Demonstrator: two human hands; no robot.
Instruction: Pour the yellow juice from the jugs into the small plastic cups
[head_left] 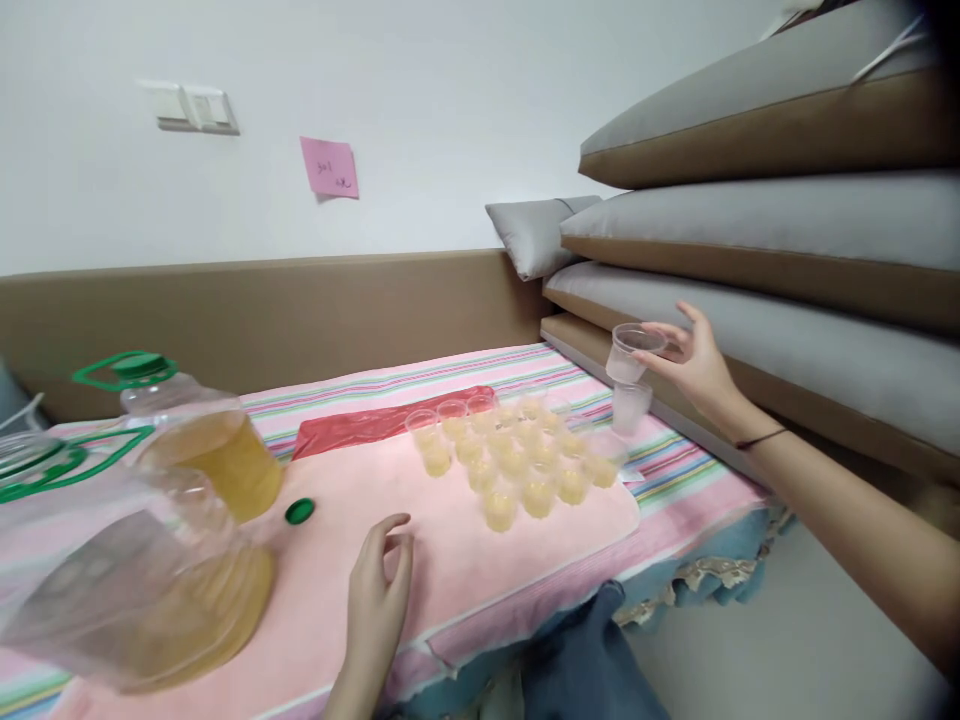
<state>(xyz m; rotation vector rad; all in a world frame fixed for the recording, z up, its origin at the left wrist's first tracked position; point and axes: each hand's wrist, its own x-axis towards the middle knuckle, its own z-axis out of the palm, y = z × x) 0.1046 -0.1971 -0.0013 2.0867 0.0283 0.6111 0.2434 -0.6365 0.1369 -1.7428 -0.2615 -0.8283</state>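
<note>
Oil jugs (187,520) stand at 9 o'clock on the pink towel (450,560); filled cups (517,460) sit at centre; the right hand (694,365) at 2 o'clock pinches an empty clear cup (630,352) by its rim, above the cup stack (630,408); the left hand (379,590) rests open on the towel, holding nothing. The cup appears light, thin and easily crushed; grip the rim gently.

Pink note (329,167) on the wall, light switch (196,108), grey pillow (534,235), stacked cushions (787,215), red plastic bag (379,420)
</note>
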